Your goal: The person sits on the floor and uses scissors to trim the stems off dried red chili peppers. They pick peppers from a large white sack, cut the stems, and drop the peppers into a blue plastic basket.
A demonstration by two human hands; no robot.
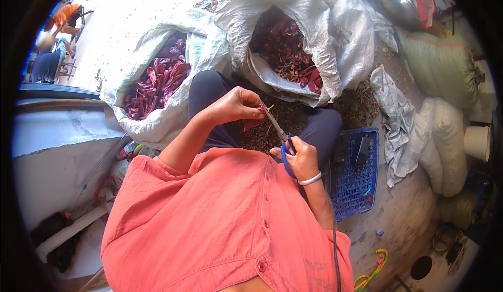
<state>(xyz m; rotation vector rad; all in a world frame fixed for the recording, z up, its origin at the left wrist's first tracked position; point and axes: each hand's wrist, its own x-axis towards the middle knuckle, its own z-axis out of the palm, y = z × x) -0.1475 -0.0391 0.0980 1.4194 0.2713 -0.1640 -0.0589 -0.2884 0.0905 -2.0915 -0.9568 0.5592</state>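
Observation:
Pinched in my left hand (240, 105) is a dried red chili (250, 125), its pale stem sticking out past the fingertips toward the right. My right hand (302, 159) grips scissors with blue handles (285, 153); their metal blades (274, 120) reach up to the stem beside my left fingertips. Whether the blades are closed on the stem is too small to tell. Ahead on the left, a white woven sack (133, 126) holds dark red dried chilies (159, 77). A second white sack (299, 3), ahead of my knees, contains chilies mixed with stems and bits (285, 51).
A blue plastic basket (373, 161) with a dark object in it stands by my right knee. Full sacks (440, 66) and a crumpled white sack (393, 114) lie to the right. Stem scraps cover the floor between my legs. Two people (52, 56) sit at the far left.

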